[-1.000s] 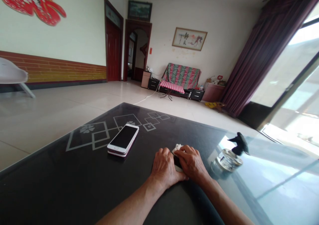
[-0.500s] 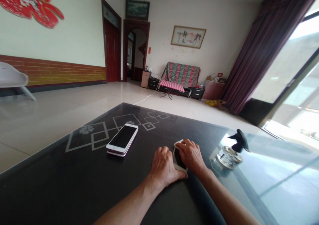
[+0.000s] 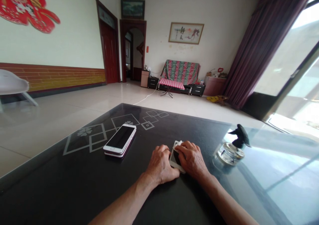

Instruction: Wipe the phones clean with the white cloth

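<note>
A white-framed phone (image 3: 175,158) lies dark screen up.

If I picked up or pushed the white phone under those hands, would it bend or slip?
The white phone probably wouldn't bend: it looks like a flat, hard slab. It might slide easily if pushed, because the dark tabletop looks smooth and shiny. Its dark screen looks like glass, so it could crack if dropped.
</note>
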The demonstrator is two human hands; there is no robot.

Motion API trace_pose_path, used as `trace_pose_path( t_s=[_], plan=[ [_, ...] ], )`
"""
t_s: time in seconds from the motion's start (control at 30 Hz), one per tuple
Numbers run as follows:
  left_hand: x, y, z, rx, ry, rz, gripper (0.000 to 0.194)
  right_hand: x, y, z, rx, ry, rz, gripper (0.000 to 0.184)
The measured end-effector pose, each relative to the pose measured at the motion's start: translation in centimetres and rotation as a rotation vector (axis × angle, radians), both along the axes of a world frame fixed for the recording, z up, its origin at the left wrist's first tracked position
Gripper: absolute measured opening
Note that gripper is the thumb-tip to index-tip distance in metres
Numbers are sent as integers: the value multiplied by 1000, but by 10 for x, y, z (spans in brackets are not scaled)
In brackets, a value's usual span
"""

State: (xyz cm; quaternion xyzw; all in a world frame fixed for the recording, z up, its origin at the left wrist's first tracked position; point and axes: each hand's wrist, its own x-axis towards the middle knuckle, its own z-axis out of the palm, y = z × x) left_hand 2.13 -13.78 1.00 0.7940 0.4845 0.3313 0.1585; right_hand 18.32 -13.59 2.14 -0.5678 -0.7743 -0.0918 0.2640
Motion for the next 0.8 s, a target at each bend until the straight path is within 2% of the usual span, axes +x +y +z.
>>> trace_pose_path(
  t_s=[0.17,0.47,0.63,0.8],
  plan=[
    [-1,3,-4,9,-31,-20,29,-2,-6,0,6,54,99,26],
    [-2,3,0,-65,-116,-4,26,-5,-14,2,-16,113,305,24],
    [-6,5,0,-31,-84,-83,24,-7,-20,6,-59,125,424,24],
    [-8,6,-1,-4,-59,-120,24,-5,-19,9,-71,131,478,22]
  ],
)
